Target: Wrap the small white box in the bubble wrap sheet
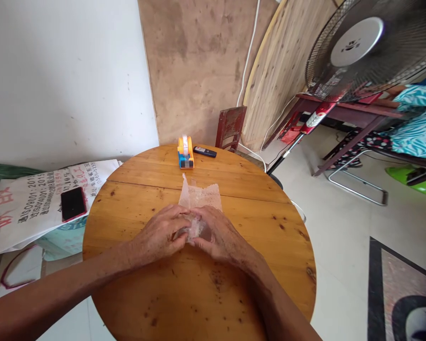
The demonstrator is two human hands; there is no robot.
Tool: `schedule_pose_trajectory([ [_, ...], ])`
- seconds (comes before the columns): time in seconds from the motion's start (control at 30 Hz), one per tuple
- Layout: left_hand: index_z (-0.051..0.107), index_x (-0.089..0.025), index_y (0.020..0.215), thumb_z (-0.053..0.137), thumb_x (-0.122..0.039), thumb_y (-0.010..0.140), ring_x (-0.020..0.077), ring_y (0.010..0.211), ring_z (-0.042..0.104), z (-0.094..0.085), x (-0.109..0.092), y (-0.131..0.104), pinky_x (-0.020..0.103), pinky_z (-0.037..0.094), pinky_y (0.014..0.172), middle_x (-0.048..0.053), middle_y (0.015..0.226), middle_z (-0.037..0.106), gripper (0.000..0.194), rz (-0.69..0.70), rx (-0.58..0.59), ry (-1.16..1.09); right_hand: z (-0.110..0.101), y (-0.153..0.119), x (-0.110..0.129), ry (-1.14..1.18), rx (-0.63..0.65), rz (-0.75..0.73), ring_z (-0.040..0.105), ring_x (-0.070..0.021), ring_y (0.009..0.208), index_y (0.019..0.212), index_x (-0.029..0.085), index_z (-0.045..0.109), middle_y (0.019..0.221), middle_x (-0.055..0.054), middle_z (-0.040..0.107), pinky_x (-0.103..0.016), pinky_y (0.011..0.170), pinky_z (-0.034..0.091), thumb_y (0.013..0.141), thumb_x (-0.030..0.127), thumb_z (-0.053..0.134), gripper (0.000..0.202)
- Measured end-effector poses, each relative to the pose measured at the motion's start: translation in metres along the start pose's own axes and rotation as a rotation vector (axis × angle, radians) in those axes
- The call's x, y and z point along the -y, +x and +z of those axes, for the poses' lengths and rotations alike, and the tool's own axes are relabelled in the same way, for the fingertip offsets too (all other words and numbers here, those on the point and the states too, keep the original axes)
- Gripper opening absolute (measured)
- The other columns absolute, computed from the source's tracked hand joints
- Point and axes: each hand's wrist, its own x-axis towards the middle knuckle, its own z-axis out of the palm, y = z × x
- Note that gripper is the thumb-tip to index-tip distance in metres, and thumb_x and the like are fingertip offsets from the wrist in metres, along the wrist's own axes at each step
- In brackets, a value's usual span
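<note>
Translucent sheet (206, 195) — pale, ragged-edged

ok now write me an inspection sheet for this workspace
Surface: round, knotty brown wooden table
Work items: crumpled translucent plastic bundle; pale translucent textured sheet just beyond it, whether joined is unclear
Clutter: orange-and-blue tape dispenser, upright; dark blue remote-like device beside it
Hands: left hand and right hand both curled around the bundle
Cables: white cable hanging in front of the brown wall panel
Surroundings: black-grilled standing fan and seated person in blue-and-white patterned clothing at right; black phone on white printed sack at left
</note>
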Motion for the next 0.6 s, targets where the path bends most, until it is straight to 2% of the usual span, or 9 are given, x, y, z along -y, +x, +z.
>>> schedule_pose_trajectory([
  [0.2,0.068,-0.019,0.091,0.053,-0.009,0.08,0.02,0.104,0.066,0.001,0.001,0.001,0.032,0.054,0.088,0.008,0.115,0.07,0.021,-0.044,0.075,-0.041,-0.017,-0.001,0.003,0.057,0.003,0.083,0.058,-0.0236,0.111,0.136,0.022,0.045,0.125,-0.01,0.06,-0.042,0.096,0.047,0.082,0.033,0.069,0.061],
  [0.33,0.068,-0.02,0.089,0.054,-0.011,0.081,0.0197,0.1,0.068,-0.002,0.002,0.002,0.032,0.054,0.087,0.007,0.114,0.071,0.018,-0.081,0.117,-0.037,-0.035,-0.005,0.012,-0.031,-0.105,0.179,0.057,-0.025,0.117,0.128,0.024,0.055,0.128,-0.009,0.06,-0.043,0.097,0.047,0.086,0.037,0.064,0.045],
  [0.43,0.068,-0.021,0.088,0.054,-0.013,0.082,0.0203,0.101,0.067,-0.004,0.003,0.003,0.033,0.054,0.088,0.006,0.114,0.071,0.016,-0.08,0.143,-0.032,-0.041,-0.019,0.018,-0.082,-0.196,0.361,0.061,-0.0261,0.11,0.12,0.022,0.06,0.121,-0.01,0.064,-0.042,0.088,0.052,0.086,0.04,0.063,0.039],
  [0.53,0.067,-0.02,0.086,0.053,-0.012,0.082,0.0202,0.098,0.067,-0.004,0.003,0.004,0.032,0.054,0.084,0.007,0.112,0.071,0.017,-0.055,0.154,-0.032,-0.038,-0.04,0.021,-0.053,-0.253,0.608,0.065,-0.0264,0.097,0.123,0.018,0.057,0.115,-0.014,0.065,-0.039,0.073,0.054,0.082,0.046,0.065,0.05],
  [0.6,0.067,-0.02,0.084,0.053,-0.01,0.081,0.0201,0.096,0.066,-0.004,0.003,0.004,0.032,0.054,0.082,0.007,0.109,0.072,0.017,-0.03,0.137,-0.024,-0.031,-0.049,0.021,0.0,-0.252,0.713,0.066,-0.0241,0.087,0.128,0.017,0.052,0.109,-0.013,0.066,-0.039,0.07,0.054,0.079,0.048,0.067,0.06],
])
